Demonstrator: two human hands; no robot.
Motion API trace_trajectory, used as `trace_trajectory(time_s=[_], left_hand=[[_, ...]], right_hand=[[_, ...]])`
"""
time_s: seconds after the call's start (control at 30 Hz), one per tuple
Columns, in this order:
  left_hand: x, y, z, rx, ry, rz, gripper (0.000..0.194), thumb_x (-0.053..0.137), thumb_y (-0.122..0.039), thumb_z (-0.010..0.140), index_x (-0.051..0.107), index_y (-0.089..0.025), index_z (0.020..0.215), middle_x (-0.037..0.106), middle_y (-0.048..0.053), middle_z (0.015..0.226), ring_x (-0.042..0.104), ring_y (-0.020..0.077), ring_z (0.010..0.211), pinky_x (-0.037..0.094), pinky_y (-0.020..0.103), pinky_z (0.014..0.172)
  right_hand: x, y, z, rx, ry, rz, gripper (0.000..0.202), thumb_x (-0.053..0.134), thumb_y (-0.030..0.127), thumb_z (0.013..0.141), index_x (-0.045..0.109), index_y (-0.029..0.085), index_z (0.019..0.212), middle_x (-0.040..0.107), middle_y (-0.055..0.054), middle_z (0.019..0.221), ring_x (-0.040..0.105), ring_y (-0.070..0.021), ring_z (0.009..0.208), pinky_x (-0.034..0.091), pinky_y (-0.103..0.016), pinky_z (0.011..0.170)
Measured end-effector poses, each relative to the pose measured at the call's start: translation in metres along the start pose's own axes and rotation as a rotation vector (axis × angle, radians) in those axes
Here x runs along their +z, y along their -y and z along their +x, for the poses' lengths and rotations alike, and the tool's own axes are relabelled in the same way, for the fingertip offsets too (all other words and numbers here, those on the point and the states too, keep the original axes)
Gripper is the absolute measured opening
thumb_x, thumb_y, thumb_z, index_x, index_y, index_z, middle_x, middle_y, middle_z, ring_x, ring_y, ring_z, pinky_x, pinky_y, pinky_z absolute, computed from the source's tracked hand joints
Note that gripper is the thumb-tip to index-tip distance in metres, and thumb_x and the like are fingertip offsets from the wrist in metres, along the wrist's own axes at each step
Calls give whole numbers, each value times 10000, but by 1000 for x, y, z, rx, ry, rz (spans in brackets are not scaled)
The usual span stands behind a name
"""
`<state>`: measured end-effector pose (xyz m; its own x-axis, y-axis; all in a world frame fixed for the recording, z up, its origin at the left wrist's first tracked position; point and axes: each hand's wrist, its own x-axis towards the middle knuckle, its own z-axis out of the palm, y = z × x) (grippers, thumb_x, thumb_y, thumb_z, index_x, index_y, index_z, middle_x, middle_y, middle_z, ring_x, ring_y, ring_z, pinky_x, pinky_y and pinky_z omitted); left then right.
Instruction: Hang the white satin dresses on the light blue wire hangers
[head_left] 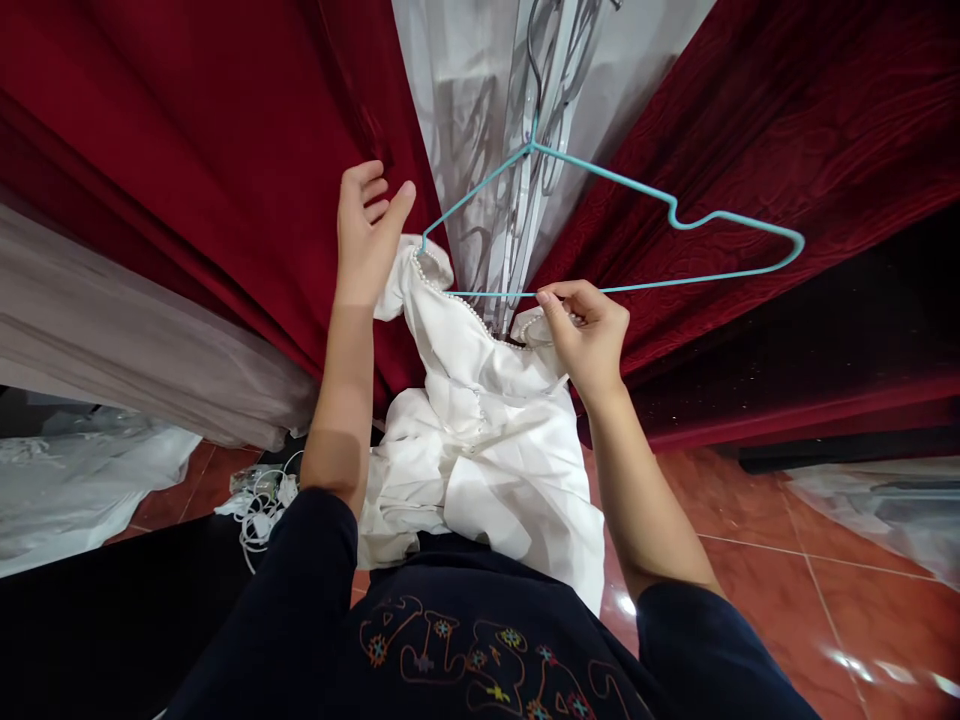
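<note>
A light-blue hanger hangs by its dark hook from a white metal rack. A white dress with a beaded neckline is on the hanger's left end only, its left shoulder over that corner. My left hand is raised beside this shoulder, fingers apart and slightly curled, holding nothing. With thumb and fingers pinched, my right hand is at the hanger's bottom bar, beside the dress's right shoulder. Its fingers hide part of the bar and of the beaded strap. The hanger's right end stands free of the dress.
Behind the hanger is the white rack. Red curtains hang on both sides. White cables lie by a black surface at the lower left. Sheer white fabric rests on the red tiled floor at the right.
</note>
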<state>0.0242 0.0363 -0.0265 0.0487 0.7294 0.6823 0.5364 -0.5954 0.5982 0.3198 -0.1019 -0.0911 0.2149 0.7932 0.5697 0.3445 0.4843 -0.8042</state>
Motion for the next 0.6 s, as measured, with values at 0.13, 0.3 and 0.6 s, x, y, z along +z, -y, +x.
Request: trace_trajectory(time_s=[0.13, 0.3, 0.6], left_hand=[[22, -46, -49, 136, -234, 5, 443, 445, -642, 1143, 602, -284, 1351, 656, 76, 1388, 647, 255, 1371, 535, 442, 1189], [65, -96, -96, 259, 260, 32, 448, 282, -335, 1195, 693, -243, 1349, 748, 96, 1297, 705, 235, 1263, 554, 418, 1099], [64, -85, -94, 263, 488, 14, 490, 389, -110, 1100, 713, -179, 1461, 786, 94, 1207, 705, 215, 1087, 511, 376, 1007]], right_hand=[[-1, -3, 0, 2, 2, -1, 362, 739, 557, 991, 783, 200, 948, 767, -16, 861, 646, -124, 719, 501, -268, 729], [3, -5, 5, 9, -3, 28, 409, 738, 612, 976, 777, 207, 939, 771, -26, 876, 664, -142, 746, 524, -284, 741], [-30, 10, -15, 2, 166, -74, 531, 731, 562, 989, 711, 270, 1432, 679, -1, 841, 573, -140, 673, 512, -298, 661]])
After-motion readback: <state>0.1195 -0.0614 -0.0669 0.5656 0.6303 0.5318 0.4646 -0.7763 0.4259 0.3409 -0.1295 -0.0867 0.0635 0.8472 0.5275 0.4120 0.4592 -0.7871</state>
